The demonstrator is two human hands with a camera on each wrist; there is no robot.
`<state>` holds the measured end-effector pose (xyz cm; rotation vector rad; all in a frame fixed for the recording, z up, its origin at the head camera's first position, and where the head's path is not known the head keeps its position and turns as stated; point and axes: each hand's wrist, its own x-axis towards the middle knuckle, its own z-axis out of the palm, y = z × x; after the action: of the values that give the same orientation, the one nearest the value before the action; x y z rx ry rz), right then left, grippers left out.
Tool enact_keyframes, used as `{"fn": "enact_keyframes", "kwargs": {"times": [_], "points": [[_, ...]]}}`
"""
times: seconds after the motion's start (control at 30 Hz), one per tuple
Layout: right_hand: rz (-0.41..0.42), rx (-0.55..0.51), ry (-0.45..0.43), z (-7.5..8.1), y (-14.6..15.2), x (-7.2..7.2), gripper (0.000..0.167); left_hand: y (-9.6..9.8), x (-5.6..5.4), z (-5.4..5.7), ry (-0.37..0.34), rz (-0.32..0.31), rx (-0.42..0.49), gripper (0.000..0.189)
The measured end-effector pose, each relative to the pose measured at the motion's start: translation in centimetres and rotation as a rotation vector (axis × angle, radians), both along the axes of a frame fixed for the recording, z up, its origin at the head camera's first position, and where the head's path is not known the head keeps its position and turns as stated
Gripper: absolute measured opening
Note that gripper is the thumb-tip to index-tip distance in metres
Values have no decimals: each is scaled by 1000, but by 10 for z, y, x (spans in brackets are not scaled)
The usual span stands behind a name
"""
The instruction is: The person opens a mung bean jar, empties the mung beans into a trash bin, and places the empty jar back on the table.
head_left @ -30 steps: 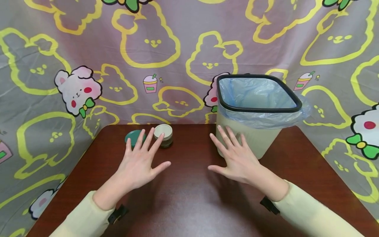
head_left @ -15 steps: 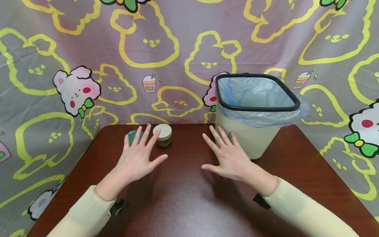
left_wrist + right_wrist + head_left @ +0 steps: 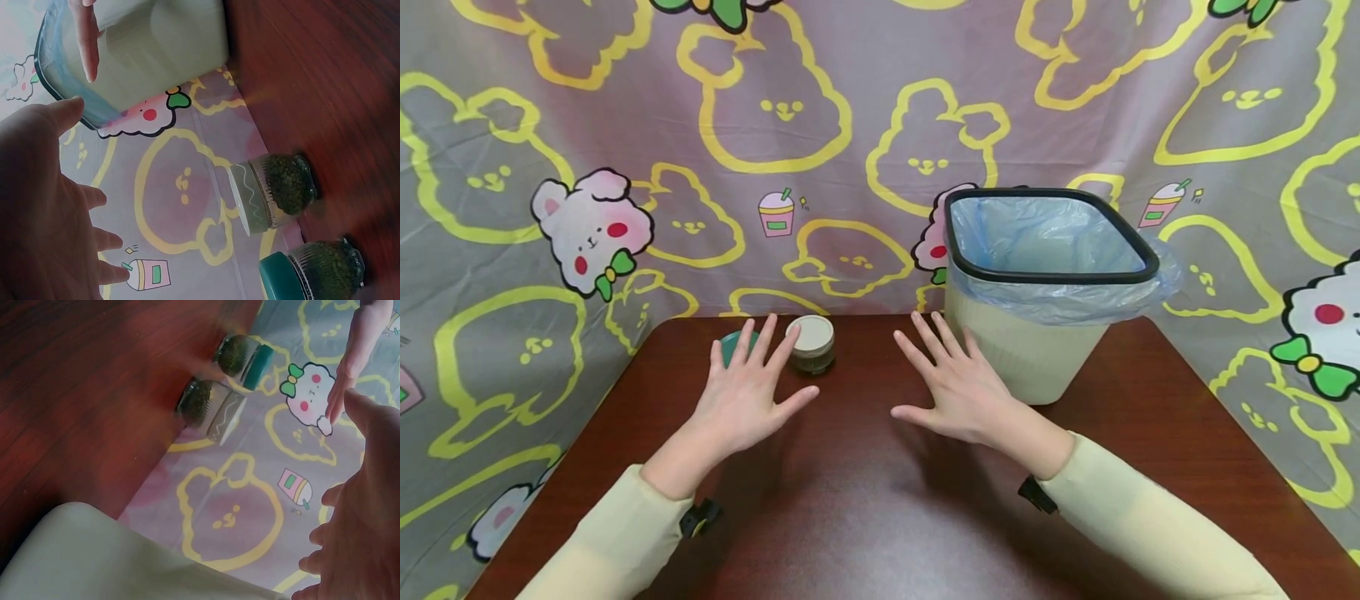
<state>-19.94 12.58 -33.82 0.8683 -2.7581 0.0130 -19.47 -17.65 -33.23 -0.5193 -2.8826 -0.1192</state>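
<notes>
We logged left hand (image 3: 735, 408) and right hand (image 3: 964, 396) spread above desk (image 3: 865, 508), grips released. White-lidded jar (image 3: 812, 343) and green-lidded jar (image 3: 322, 272) stood near far-left corner, left fingers partly blocking; bin (image 3: 1037, 354) toward far-right corner, patterned cloth (image 3: 857, 83) behind.

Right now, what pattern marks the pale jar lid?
Pale jar lid: white wavy line, best in left wrist view.

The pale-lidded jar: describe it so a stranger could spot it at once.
On the brown table, find the cream bin with the blue liner. Left of it, near the far edge, stand two clear jars. The pale-lidded jar is nearer the bin, its lid marked with a wavy line; the other jar has a teal lid.
</notes>
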Motion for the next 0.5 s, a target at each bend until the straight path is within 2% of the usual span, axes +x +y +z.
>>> {"fn": "enact_keyframes", "kwargs": {"times": [0.33,0.5], "points": [[-9,2,-24,-2,-11,-10,96,-3,-9,0,-11,16,8,90],[-5,1,-19,-5,-17,-15,95,-8,-17,-4,-22,29,14,90]]}}
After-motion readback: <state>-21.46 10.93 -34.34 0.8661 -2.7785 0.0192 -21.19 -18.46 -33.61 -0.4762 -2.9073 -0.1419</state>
